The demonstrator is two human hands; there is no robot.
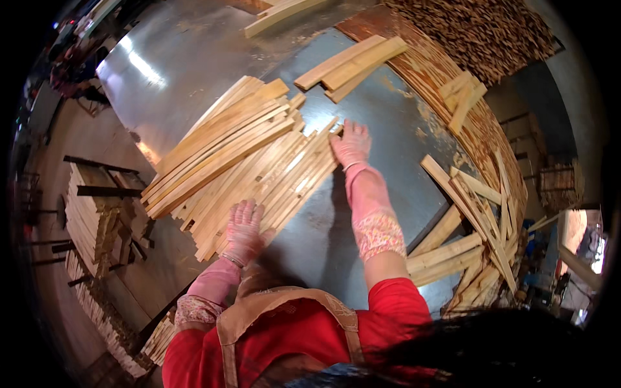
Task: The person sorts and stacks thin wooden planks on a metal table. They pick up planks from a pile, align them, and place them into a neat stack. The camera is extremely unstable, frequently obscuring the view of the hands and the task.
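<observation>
A flat layer of narrow wooden strips (262,184) lies side by side on the grey metal tabletop (323,233). My left hand (246,226), in a thin clear glove, rests with fingers spread on the near ends of the strips. Against the right edge of the layer, close to its far end, is my gloved right hand (352,142); its fingers are extended and touch the outermost strip. Across the left part of the layer, a second bunch of longer wooden strips (220,145) lies at a slant on top.
Three or so loose boards (352,64) lie farther back. To the right, a jumbled heap of wood strips (482,226) leans near a worn wooden board (430,77). A large pile of wood pieces (485,32) stands beyond. Stacked wood (94,220) sits on a rack at left.
</observation>
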